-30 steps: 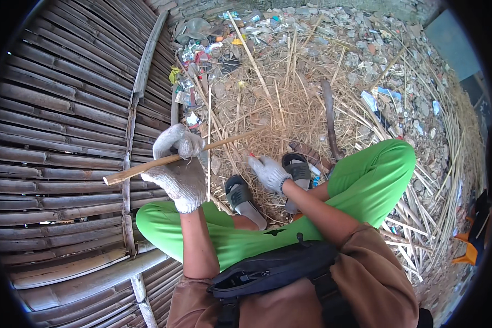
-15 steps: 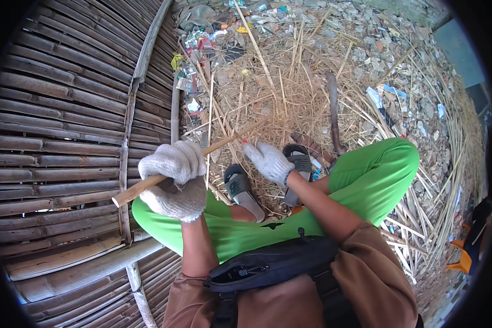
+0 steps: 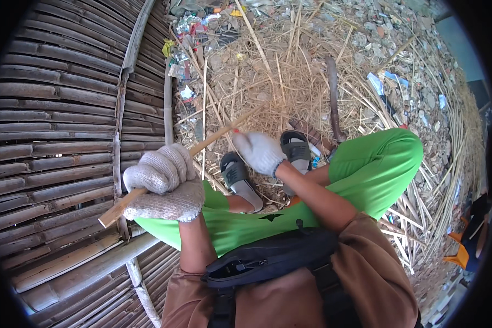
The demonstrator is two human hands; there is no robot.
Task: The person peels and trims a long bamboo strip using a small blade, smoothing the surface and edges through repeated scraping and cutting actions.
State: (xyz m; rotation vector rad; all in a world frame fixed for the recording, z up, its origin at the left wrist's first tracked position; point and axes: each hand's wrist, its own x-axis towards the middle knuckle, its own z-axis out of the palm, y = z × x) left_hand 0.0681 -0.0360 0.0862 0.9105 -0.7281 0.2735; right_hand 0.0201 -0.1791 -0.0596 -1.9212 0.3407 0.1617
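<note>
My left hand (image 3: 164, 183), in a white knit glove, is wrapped round a slim bamboo stick (image 3: 210, 139). The stick slants from its cut end at the lower left up to a thinner far end over the straw. Close beside its far half is my right hand (image 3: 258, 153), gloved too, with the fingers closed together. A small red tip (image 3: 236, 130) shows at the front of that glove. What the right hand holds, if anything, is hidden by the glove and blurred.
A bamboo slat wall (image 3: 54, 131) runs along the left. Straw-like shavings (image 3: 257, 82) cover the ground ahead, with a dark wooden-handled tool (image 3: 333, 98) lying on them. Split bamboo strips (image 3: 410, 235) lie at right. Litter (image 3: 194, 33) is scattered at the far left.
My left hand has shifted left with the stick, whose near end now sits lower. My right hand has moved up and left, and the whole view has shifted slightly.
</note>
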